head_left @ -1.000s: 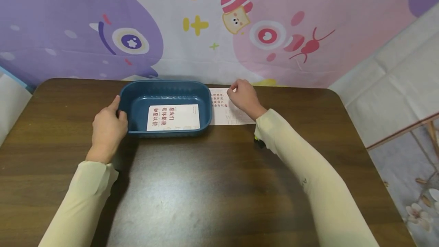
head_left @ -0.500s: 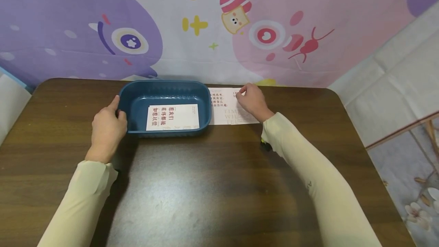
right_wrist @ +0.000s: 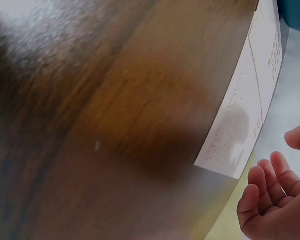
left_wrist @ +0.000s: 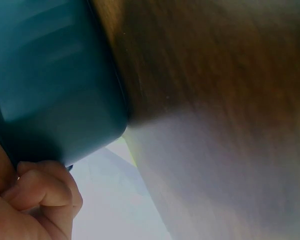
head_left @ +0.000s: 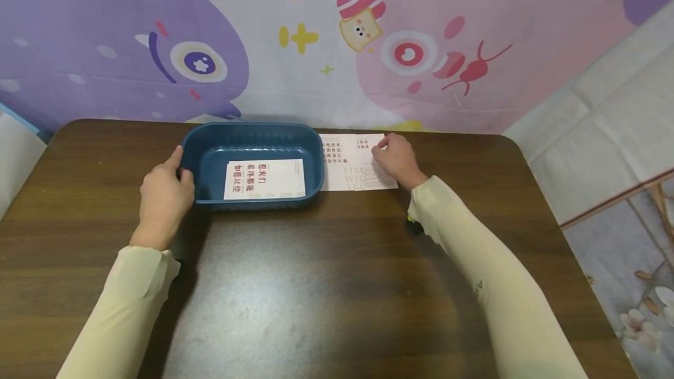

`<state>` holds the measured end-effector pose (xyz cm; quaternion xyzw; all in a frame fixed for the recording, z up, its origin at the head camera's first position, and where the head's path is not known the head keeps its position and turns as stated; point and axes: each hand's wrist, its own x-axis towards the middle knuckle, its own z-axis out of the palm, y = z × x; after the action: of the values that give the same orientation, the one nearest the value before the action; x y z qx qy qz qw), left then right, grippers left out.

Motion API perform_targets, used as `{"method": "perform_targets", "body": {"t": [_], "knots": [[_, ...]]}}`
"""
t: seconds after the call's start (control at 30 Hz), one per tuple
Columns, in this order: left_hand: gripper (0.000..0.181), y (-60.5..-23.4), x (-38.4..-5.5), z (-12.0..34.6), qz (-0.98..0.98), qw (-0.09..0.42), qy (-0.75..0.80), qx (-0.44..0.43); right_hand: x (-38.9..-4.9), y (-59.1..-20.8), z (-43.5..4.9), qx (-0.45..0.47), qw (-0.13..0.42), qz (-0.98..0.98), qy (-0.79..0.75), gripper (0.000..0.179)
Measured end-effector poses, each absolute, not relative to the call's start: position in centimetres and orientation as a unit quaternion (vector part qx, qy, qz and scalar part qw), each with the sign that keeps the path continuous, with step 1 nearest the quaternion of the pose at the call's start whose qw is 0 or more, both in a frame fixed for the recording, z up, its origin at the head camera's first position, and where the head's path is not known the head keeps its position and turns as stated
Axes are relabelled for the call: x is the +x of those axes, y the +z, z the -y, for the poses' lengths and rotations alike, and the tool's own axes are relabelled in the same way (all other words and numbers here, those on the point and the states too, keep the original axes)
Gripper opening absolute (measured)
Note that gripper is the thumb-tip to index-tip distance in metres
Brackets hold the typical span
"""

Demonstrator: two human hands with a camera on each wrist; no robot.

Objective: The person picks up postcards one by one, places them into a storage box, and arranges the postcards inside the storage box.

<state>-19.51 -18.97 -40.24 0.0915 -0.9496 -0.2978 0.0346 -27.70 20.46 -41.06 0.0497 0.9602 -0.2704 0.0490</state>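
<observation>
A dark blue rectangular plastic tray (head_left: 207,177) stands at the back of the table in the head view, with white printed cards (head_left: 279,179) lying inside. My left hand (head_left: 165,197) grips the tray's left end, index finger along the rim; the left wrist view has its fingers curled against the tray wall (left_wrist: 55,85). Right of the tray lie two more white cards, one beside the tray (head_left: 336,174) and one farther right (head_left: 387,179). Over the farther card is my right hand (head_left: 401,161), its thumb and fingers apart and holding nothing in the right wrist view.
The brown wooden table (head_left: 316,285) reaches back to a cartoon-printed cloth (head_left: 295,86). A pale cloth (head_left: 595,121) hangs at the right side. A small black item (head_left: 414,226) shows under the right sleeve cuff.
My right hand has moved right across the cards, uncovering more of their print. The left hand and the tray have stayed in place.
</observation>
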Motion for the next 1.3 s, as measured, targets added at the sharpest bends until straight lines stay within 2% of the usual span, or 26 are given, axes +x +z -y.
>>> {"method": "perform_targets", "body": {"t": [0.53,1.0,1.3], "knots": [[0.053,-40.2,-19.6,19.0,0.948,0.028,-0.302,0.098,-28.0,-41.6,-21.6,0.088,0.045,-0.961,-0.259,0.038],[0.053,-40.2,-19.5,18.9,0.947,0.027,-0.305,0.099,-27.7,-42.1,-21.9,0.107,0.051,-0.961,-0.249,0.030],[0.053,-40.2,-19.4,18.9,0.948,0.029,-0.302,0.098,-27.9,-42.2,-21.8,0.097,0.037,-0.964,-0.246,0.041]]}}
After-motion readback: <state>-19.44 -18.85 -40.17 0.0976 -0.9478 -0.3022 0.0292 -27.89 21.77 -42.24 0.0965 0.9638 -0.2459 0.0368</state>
